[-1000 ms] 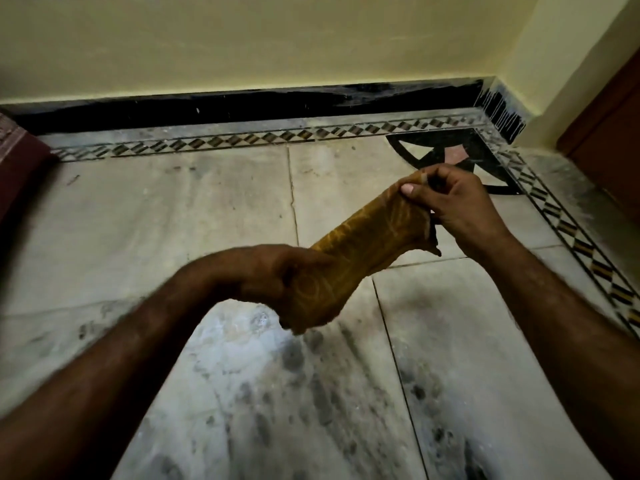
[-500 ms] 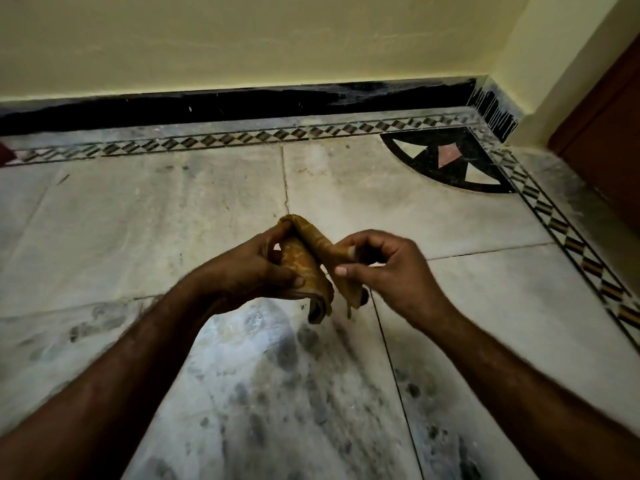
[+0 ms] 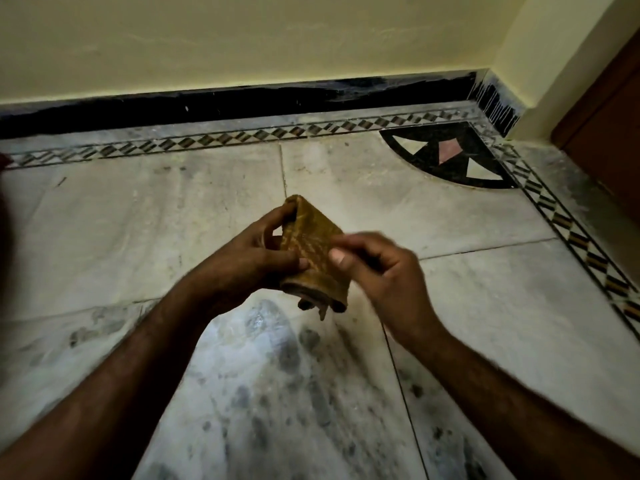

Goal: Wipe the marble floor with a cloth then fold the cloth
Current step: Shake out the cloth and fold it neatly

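We look down at our two bare hands held out in front of us, above a marble floor (image 3: pixel 485 306). Between them is a mustard-yellow cloth (image 3: pixel 313 251), folded into a thick, narrow packet and lifted clear of the floor.

Our left hand (image 3: pixel 252 258) is closed on the cloth's left side: the thumb presses across the packet's front, and the fingers reach up behind to pinch its top corner, which stands above the hand. Our right hand (image 3: pixel 377 271), slightly blurred, is just to the right of the cloth, with its thumb and curled fingers pinching the packet's right edge. The cloth therefore sits directly between the hands, touching both. Its lower end, with loose folded layers, hangs just below the left thumb.

Below the hands, the pale floor carries dark smudges and grey blotches. Beyond the hands, a patterned border strip (image 3: pixel 242 136) of small dark diamonds runs along a black skirting (image 3: pixel 242 102) and a yellow wall (image 3: pixel 242 43). Beyond the right hand, a dark quarter-circle inlay (image 3: pixel 426 147) marks the floor's corner, and a brown door (image 3: pixel 609 126) stands further right.
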Demonstrator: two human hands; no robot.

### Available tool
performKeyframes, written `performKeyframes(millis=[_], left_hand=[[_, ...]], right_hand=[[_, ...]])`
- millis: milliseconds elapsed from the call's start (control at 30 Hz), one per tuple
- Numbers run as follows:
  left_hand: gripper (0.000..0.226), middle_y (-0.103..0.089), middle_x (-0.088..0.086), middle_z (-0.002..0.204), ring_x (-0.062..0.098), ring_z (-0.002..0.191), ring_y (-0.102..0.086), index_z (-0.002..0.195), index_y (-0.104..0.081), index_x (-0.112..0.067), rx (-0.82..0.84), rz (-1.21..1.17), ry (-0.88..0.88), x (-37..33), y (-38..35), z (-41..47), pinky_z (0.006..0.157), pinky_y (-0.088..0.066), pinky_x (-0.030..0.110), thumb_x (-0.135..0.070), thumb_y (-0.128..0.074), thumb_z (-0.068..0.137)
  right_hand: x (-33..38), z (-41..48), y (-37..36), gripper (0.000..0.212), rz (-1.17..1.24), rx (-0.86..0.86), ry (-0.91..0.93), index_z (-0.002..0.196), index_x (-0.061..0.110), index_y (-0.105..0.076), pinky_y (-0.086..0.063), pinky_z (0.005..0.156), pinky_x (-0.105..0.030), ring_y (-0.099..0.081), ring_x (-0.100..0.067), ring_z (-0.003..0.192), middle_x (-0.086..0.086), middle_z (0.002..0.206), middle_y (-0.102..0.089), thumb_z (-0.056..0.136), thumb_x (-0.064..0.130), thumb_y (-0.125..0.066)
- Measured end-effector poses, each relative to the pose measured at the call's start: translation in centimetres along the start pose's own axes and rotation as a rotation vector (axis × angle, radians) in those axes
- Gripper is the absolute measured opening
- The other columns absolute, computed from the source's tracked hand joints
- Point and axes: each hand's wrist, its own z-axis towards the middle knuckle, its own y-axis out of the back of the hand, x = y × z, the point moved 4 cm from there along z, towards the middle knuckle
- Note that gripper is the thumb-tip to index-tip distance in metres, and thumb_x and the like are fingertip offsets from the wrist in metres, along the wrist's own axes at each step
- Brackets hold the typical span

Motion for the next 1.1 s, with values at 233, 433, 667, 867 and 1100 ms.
performKeyframes(millis=[233, 433, 667, 867, 1100], left_hand=[[0.089, -0.054, 0.009, 0.143, 0.047, 0.122, -0.057, 0.150, -0.039, -0.042, 0.223, -0.031, -0.152, -2.3, -1.6, -0.5, 0.093, -0.052, 0.051, 0.007, -0.062, 0.080], [0.092, -0.055, 0.020, 0.140, 0.051, 0.121, -0.056, 0.149, -0.036, -0.049, 0.124, -0.090, -0.124, -0.7, -1.2, 0.0, 0.095, -0.051, 0.054, 0.005, -0.062, 0.079], [0.100, -0.056, 0.022, 0.139, 0.043, 0.115, -0.065, 0.148, -0.033, -0.055, 0.047, -0.169, -0.010, 2.7, -1.2, 0.6, 0.094, -0.054, 0.052, 0.005, -0.068, 0.075], [0.103, -0.066, 0.015, 0.114, 0.023, 0.089, -0.072, 0.147, -0.032, -0.056, -0.010, -0.209, -0.007, 3.9, -0.9, 1.5, 0.083, -0.055, 0.045, 0.008, -0.066, 0.074], [0.103, -0.057, 0.023, 0.138, 0.045, 0.121, -0.061, 0.145, -0.036, -0.058, -0.016, -0.305, 0.002, 5.6, 0.7, 2.6, 0.103, -0.045, 0.066, 0.010, -0.067, 0.075]], right_hand=[[-1.8, 5.8, 3.6, 0.068, 0.358, 0.116, -0.313, 0.133, 0.020, -0.065, -0.052, 0.101, -0.037, -0.068, -0.016, 0.111, 0.001, 0.119, -0.072, 0.075, 0.051, -0.081], [-3.5, 1.7, 1.5, 0.057, 1.006, 0.213, -0.558, 0.110, 0.005, -0.079, -0.060, 0.093, -0.053, -0.072, -0.033, 0.112, -0.018, 0.123, -0.073, 0.058, 0.018, -0.097], [-4.8, 1.1, 0.9, 0.043, 0.590, 0.017, -0.498, 0.133, 0.009, -0.058, -0.064, 0.074, -0.036, -0.073, -0.028, 0.102, -0.014, 0.122, -0.072, 0.091, 0.009, -0.065], [-4.4, 3.0, 0.7, 0.033, 0.417, -0.020, -0.390, 0.135, 0.018, -0.056, -0.062, 0.083, -0.035, -0.073, -0.026, 0.108, -0.006, 0.120, -0.074, 0.102, 0.014, -0.057], [-5.9, 4.4, 0.3, 0.063, 0.408, -0.051, -0.361, 0.130, 0.028, -0.045, -0.063, 0.077, -0.041, -0.075, -0.025, 0.103, -0.009, 0.118, -0.074, 0.080, 0.009, -0.078]])
